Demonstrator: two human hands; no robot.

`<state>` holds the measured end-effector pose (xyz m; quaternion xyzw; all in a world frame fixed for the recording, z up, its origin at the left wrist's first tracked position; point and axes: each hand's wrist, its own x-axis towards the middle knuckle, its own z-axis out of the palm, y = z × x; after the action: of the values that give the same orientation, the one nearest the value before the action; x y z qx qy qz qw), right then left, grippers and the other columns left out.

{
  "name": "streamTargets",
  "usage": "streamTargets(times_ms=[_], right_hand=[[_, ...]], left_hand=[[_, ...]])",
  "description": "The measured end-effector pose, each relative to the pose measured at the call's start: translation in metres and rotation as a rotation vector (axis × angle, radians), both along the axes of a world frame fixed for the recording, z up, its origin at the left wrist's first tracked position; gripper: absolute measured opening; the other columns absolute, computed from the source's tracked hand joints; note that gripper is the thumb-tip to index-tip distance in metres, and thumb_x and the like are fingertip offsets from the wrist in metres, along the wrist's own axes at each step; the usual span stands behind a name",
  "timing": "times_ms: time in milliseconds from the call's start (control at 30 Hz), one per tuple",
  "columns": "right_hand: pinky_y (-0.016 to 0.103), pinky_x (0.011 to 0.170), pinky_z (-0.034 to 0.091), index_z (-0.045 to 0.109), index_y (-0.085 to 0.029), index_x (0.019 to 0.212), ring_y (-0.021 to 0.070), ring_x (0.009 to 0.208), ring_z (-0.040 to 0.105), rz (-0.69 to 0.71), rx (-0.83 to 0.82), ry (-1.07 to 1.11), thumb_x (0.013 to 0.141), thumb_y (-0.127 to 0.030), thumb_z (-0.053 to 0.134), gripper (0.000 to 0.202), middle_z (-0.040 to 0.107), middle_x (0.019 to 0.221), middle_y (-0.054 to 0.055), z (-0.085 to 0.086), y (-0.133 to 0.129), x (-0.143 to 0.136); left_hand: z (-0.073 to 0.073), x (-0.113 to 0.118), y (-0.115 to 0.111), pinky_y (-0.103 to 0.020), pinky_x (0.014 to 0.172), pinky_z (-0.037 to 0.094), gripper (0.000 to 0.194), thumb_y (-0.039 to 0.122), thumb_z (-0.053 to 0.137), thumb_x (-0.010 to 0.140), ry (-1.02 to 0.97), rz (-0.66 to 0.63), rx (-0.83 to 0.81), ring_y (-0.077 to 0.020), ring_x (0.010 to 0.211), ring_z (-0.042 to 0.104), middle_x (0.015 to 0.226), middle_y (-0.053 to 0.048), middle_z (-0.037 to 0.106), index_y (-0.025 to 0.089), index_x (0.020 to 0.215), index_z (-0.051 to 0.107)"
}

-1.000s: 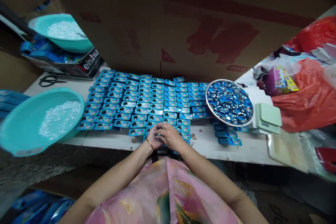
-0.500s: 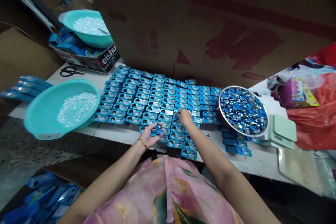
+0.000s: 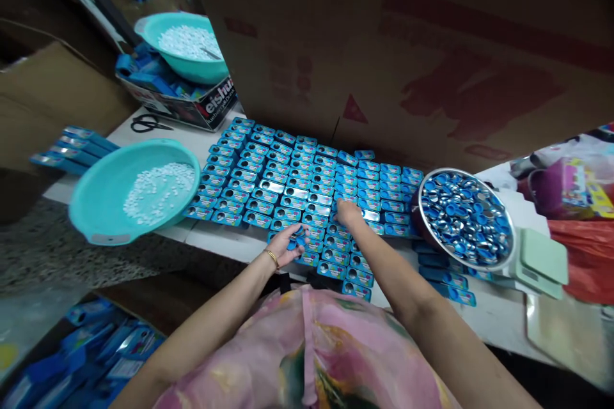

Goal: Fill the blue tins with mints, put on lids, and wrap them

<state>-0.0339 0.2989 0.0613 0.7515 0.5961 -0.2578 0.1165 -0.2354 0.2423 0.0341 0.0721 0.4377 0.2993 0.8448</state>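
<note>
Rows of small blue boxes (image 3: 259, 206), with dark or silvery round spots on their upper faces, stand packed together on the white table. My left hand (image 3: 282, 246), palm up with curled fingers, holds several small round blue-and-silver pieces (image 3: 296, 240) over the near edge of the rows. To its right, my right hand (image 3: 350, 215) reaches down to the boxes in the middle rows, its fingers drawn together at a box top. Its fingertips are partly hidden, so whatever is between them cannot be made out. A round metal bowl (image 3: 512, 241) at the right is full of similar blue-and-silver pieces.
A turquoise basin (image 3: 96, 204) with small white pieces sits at the left, near black scissors (image 3: 146, 123). Behind the rows rises a large cardboard box (image 3: 307, 25). A pale green scale (image 3: 544, 259) stands at the right. More blue packages (image 3: 115, 351) lie below, at lower left.
The view has shifted, so most table things appear farther right. My left hand still holds the small pieces, and my right hand remains at the middle boxes.
</note>
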Motion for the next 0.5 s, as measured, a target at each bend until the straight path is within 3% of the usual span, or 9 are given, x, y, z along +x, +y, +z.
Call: streamTargets(times_ms=[133, 233, 367, 500], right_hand=[[0.025, 0.073, 0.040, 0.060, -0.024, 0.097, 0.0151, 0.085, 0.055, 0.094, 0.288, 0.402, 0.079, -0.037, 0.049, 0.025, 0.060, 0.092, 0.003, -0.002, -0.032, -0.018], [0.024, 0.071, 0.040, 0.064, -0.023, 0.091, 0.0131, 0.080, 0.054, 0.184, 0.299, 0.632, 0.073, -0.032, 0.057, 0.021, 0.058, 0.089, 0.003, -0.008, -0.048, -0.033], [0.023, 0.069, 0.040, 0.065, -0.021, 0.082, 0.0121, 0.077, 0.054, 0.153, 0.314, 0.723, 0.073, -0.020, 0.054, 0.015, 0.059, 0.086, 0.001, -0.015, -0.058, -0.026], [0.022, 0.063, 0.040, 0.063, -0.018, 0.083, 0.0131, 0.071, 0.056, 0.003, 0.289, 0.517, 0.082, -0.032, 0.040, 0.026, 0.062, 0.075, 0.001, -0.016, -0.060, 0.007]], left_hand=[[-0.003, 0.009, 0.002, -0.019, 0.041, 0.039, 0.029, 0.039, 0.060, 0.070, 0.100, -0.050, 0.008, -0.0136, 0.058, 0.059, 0.073, -0.005, 0.059, 0.014, 0.086, 0.058], [-0.004, 0.021, 0.001, -0.018, 0.038, 0.036, 0.033, 0.044, 0.059, 0.069, 0.100, -0.054, -0.005, -0.0144, 0.055, 0.059, 0.066, -0.002, 0.057, 0.017, 0.087, 0.056], [-0.006, 0.027, -0.001, -0.016, 0.036, 0.034, 0.032, 0.044, 0.056, 0.072, 0.006, -0.090, -0.048, -0.0122, 0.054, 0.057, 0.067, -0.003, 0.057, 0.015, 0.085, 0.057], [-0.007, 0.014, 0.001, -0.015, 0.038, 0.035, 0.027, 0.034, 0.056, 0.074, -0.085, -0.089, -0.047, -0.0101, 0.059, 0.056, 0.077, -0.006, 0.059, 0.012, 0.090, 0.059]])
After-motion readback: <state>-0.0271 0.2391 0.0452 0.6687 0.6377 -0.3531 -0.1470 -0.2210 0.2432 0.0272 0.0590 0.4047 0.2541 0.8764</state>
